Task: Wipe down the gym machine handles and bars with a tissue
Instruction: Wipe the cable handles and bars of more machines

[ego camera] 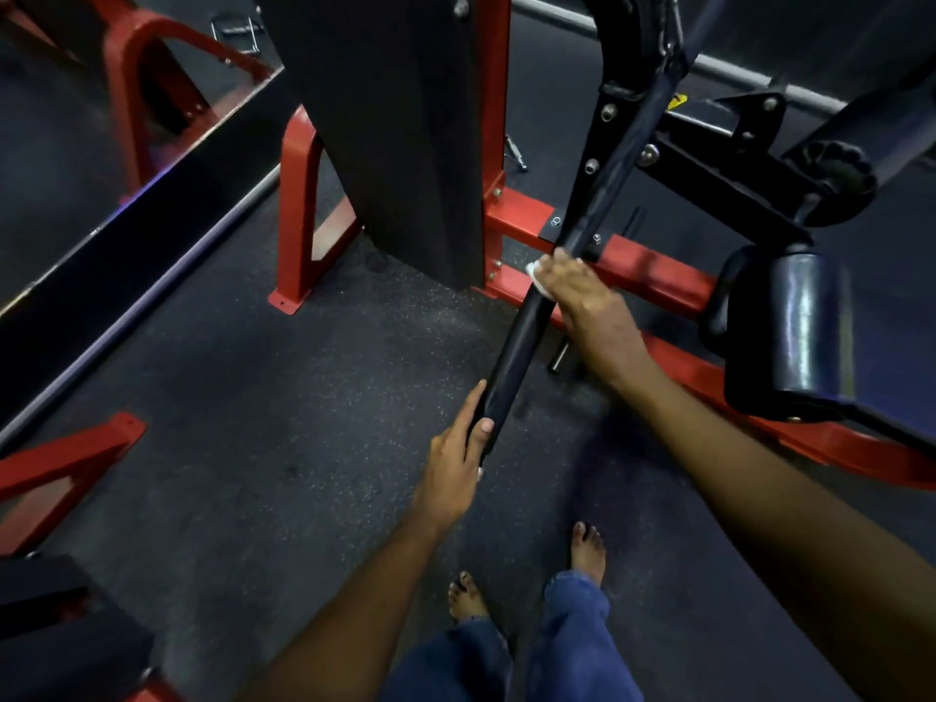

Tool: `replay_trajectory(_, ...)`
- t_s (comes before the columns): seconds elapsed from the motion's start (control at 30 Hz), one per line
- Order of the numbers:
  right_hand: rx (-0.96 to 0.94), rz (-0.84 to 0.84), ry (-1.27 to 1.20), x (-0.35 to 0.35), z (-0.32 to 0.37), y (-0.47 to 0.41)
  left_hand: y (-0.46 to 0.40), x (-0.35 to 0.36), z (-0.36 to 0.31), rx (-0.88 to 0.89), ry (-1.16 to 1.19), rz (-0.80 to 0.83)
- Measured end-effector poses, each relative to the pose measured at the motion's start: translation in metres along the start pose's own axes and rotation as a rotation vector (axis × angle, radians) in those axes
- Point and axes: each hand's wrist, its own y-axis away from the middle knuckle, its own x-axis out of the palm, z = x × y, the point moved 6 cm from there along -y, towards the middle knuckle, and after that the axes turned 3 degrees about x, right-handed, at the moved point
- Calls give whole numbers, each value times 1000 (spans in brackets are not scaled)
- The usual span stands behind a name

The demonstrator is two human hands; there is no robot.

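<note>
A long black machine bar (527,336) slants from the upper right down toward me, ending in a foam-covered handle. My left hand (456,458) grips the handle's near end, thumb over the top. My right hand (582,296) holds a white tissue (538,278) wrapped against the bar where the foam grip meets the metal arm. Only a small edge of the tissue shows beneath my fingers.
The machine's red frame (658,281) runs along the floor behind the bar. A black weight-stack cover (405,144) stands at centre. A black roller pad (795,331) sits at the right. A bench edge (126,235) crosses the left. My bare feet (587,549) stand on speckled rubber flooring.
</note>
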Motion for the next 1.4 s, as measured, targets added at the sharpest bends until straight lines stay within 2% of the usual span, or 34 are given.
replay_trajectory(0.13,-326,199,100,3,11,29,-18,-4,-15,-55,-57,-55)
replay_trajectory(0.2,-376,265,101,-4,-5,7,-39,-3,-35,-25,-60,-80)
replay_trajectory(0.23,-323,274,82,-8,-17,-8,-50,-2,-46,4,-59,-96)
replay_trajectory(0.3,-130,186,73,-21,-48,-47,-74,4,-62,42,-80,-115)
replay_trajectory(0.4,171,94,127,-37,-95,-96,-98,19,-69,32,-181,-46)
replay_trajectory(0.47,229,86,160,-40,-101,-112,-104,27,-69,19,-223,-7)
replay_trajectory(0.53,155,93,126,-28,-87,-98,-105,29,-68,14,-250,-11)
replay_trajectory(0.63,-140,199,22,-8,-53,-42,-108,31,-65,9,-325,-25)
replay_trajectory(0.7,-331,252,53,-13,-58,-34,-109,32,-64,45,-373,-34)
replay_trajectory(0.73,-343,264,48,-17,-68,-45,-110,33,-63,60,-386,-41)
replay_trajectory(0.77,-277,242,14,-23,-82,-62,-110,34,-63,64,-387,-51)
replay_trajectory(0.9,194,-18,-8,-50,-165,-136,-108,35,-59,62,-344,-75)
replay_trajectory(1.0,243,-84,27,-51,-166,-141,-107,35,-60,48,-327,-77)
replay_trajectory(1.07,121,-55,-32,-32,-137,-109,-108,33,-63,6,-341,-73)
replay_trajectory(1.13,-110,11,-72,-16,-106,-71,-108,33,-66,-7,-363,-74)
replay_trajectory(1.23,-420,184,-19,-11,-105,-58,-108,33,-66,-3,-357,-79)
replay_trajectory(1.27,-445,195,1,-18,-112,-70,-108,34,-65,-7,-349,-83)
replay_trajectory(1.3,-399,174,20,-25,-122,-86,-107,34,-63,-12,-347,-87)
replay_trajectory(1.4,-28,7,76,-48,-191,-156,-106,36,-59,-28,-341,-93)
